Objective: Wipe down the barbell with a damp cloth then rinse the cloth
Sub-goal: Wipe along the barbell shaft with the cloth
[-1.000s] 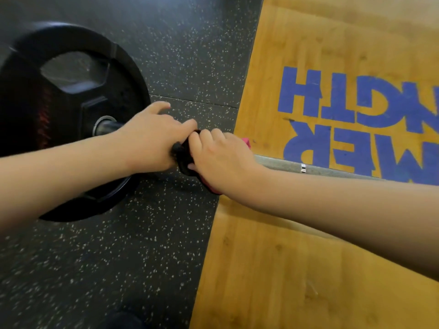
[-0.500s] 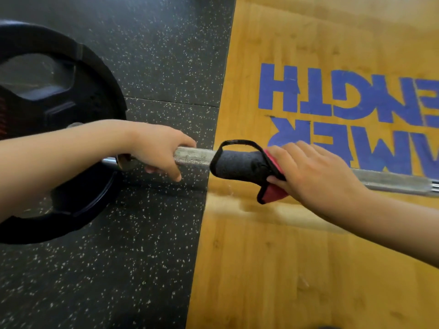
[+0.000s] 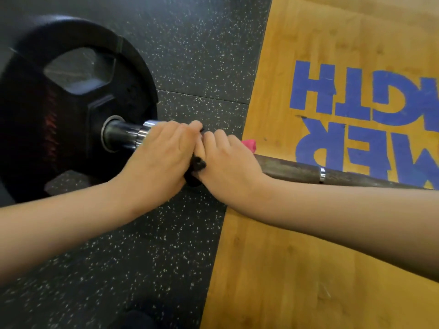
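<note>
The left hand [image 3: 161,153] and right hand [image 3: 228,162] sit knuckle to knuckle on the barbell [image 3: 297,170], so the cloth [image 3: 198,165] under the right fingers is hemmed in on that side. Just past the left hand, the chrome sleeve [image 3: 123,135] and the upright black weight plate [image 3: 71,103] wall off that end. On the right hand's outer side the shaft runs bare above the wooden platform [image 3: 285,257], open to a sliding grip. Beyond the grip, the speckled rubber floor [image 3: 190,55] lies open; on the near side both forearms cross the space.
</note>
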{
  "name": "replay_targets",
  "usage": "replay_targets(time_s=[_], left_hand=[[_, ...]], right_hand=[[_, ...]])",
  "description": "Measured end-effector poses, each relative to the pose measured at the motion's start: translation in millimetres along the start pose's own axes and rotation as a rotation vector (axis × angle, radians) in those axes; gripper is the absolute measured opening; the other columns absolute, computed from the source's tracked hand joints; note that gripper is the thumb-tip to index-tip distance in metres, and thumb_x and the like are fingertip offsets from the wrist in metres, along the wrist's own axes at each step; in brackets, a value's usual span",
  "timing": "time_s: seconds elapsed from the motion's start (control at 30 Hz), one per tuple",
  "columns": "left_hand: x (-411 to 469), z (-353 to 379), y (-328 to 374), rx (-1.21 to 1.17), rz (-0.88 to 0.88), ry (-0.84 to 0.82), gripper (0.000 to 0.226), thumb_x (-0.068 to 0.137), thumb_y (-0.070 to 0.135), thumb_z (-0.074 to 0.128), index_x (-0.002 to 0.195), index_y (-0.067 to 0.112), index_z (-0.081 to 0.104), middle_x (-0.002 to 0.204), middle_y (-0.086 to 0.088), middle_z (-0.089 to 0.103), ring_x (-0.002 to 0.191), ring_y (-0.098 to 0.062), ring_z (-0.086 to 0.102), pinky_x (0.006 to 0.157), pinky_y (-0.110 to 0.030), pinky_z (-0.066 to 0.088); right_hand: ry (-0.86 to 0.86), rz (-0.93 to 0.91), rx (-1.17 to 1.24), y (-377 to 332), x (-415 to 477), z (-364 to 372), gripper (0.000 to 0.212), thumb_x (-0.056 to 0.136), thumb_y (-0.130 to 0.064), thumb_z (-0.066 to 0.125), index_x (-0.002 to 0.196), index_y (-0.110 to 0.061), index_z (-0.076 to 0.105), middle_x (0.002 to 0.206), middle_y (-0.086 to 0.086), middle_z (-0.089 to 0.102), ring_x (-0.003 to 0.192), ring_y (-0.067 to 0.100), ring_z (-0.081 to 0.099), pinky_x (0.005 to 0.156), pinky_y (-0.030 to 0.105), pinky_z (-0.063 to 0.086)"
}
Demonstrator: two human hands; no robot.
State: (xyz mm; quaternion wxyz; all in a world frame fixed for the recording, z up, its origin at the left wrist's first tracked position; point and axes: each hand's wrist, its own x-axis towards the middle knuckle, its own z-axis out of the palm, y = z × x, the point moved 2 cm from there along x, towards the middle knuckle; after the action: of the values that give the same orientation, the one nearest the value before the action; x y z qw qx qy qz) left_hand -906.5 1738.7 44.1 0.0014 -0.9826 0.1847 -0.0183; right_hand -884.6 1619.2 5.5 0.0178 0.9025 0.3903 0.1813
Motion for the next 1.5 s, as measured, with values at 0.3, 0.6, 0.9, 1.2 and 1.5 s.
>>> replay_targets(time_s=[0.3, 0.6, 0.9, 1.2, 1.5], left_hand=[[-8.8, -10.7, -8.5, 0.133, 0.017, -0.102, 0.083, 0.065, 0.016, 0.068, 0.14, -0.002, 0.037, 0.117, -0.012, 0.06, 0.113, -0.029, 0.055, 0.111, -0.043, 0.026], [67.1, -21.6, -0.4, -0.182, -0.101, -0.876, 0.063, 0.076, 0.035, 0.078, 0.125, 0.035, 0.037, 0.095, 0.013, 0.058, 0.072, -0.001, 0.053, 0.059, -0.016, 0.041], [51.7, 1.7, 3.1, -0.079, -0.05, -0.561, 0.035, 0.088, 0.033, 0.061, 0.11, 0.026, 0.036, 0.076, 0.01, 0.052, 0.066, -0.009, 0.052, 0.059, -0.028, 0.042], [23.2, 18.9, 9.2, 0.005, 0.053, 0.047, 0.038, 0.068, 0.0, 0.075, 0.098, -0.003, 0.051, 0.056, -0.006, 0.057, 0.042, -0.026, 0.054, 0.042, -0.034, 0.044], [52.9, -8.5, 0.6, -0.024, -0.063, -0.536, 0.034, 0.083, 0.051, 0.064, 0.094, 0.03, 0.04, 0.071, 0.011, 0.05, 0.066, -0.011, 0.051, 0.063, -0.031, 0.044]], right_hand=[[0.043, -0.09, 0.017, 8.9, 9.8, -4.0, 0.047, 0.083, -0.013, 0.025, 0.109, -0.002, 0.063, 0.071, 0.006, 0.059, 0.054, 0.021, 0.052, 0.049, 0.031, 0.022], [-0.111, 0.009, 0.202, 117.2, -102.9, -30.0, 0.037, 0.082, -0.022, 0.057, 0.114, -0.005, 0.057, 0.081, 0.008, 0.061, 0.064, 0.031, 0.059, 0.046, 0.032, 0.042], [-0.15, 0.124, 0.09, 106.7, -101.8, -32.5, 0.063, 0.086, -0.058, 0.031, 0.112, -0.008, 0.059, 0.072, 0.005, 0.059, 0.058, 0.025, 0.057, 0.047, 0.028, 0.028], [-0.055, 0.036, 0.027, 27.0, -11.0, -5.7, 0.038, 0.07, -0.045, 0.074, 0.08, -0.01, 0.064, 0.061, 0.002, 0.058, 0.047, 0.018, 0.055, 0.044, 0.025, 0.021], [-0.056, -0.025, 0.024, 45.8, -22.0, -12.1, 0.041, 0.075, -0.051, 0.069, 0.085, -0.012, 0.064, 0.066, 0.0, 0.058, 0.051, 0.017, 0.054, 0.045, 0.026, 0.02]])
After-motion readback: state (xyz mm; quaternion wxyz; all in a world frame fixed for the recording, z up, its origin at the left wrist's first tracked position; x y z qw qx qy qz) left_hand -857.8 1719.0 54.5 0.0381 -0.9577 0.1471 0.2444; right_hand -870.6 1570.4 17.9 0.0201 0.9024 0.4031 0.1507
